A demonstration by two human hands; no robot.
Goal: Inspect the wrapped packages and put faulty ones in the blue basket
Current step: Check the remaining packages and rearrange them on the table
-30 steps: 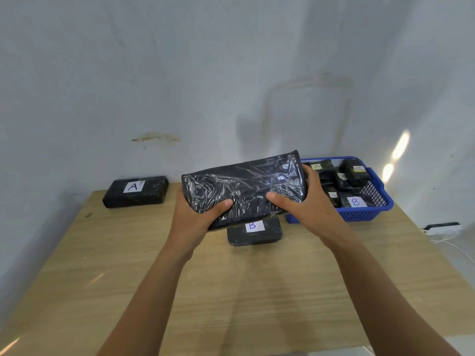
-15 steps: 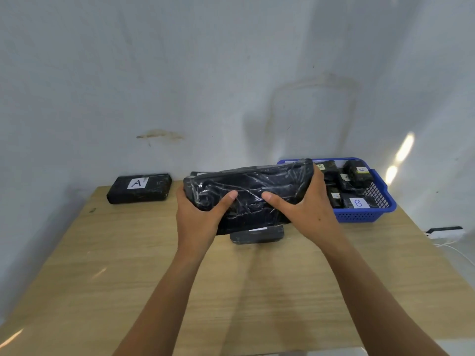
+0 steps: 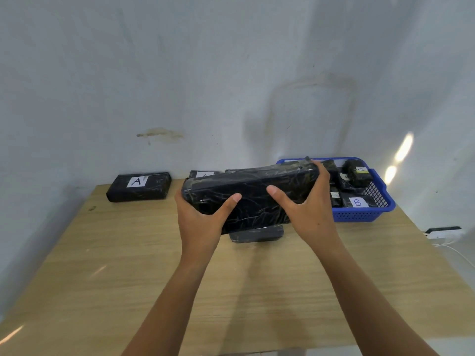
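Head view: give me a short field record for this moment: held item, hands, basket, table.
held item: large wrapped package, black under clear film, lifted above the table
left hand: grips the package's left end, thumb on the near face
right hand: grips its right end, thumb on the near face
blue basket: far right on the table, holds several wrapped packages, among them a B-labelled package
on table: package labelled A at far left; small package below the held one, label hidden
fault: cannot tell from this view

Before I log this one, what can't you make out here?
Head view only.
The held package: no label showing; wrap faults lost in blur.
Small package beneath: top face covered by the held package.
Package behind: label mostly hidden by the held package.
Blue basket: left part blocked by right hand.
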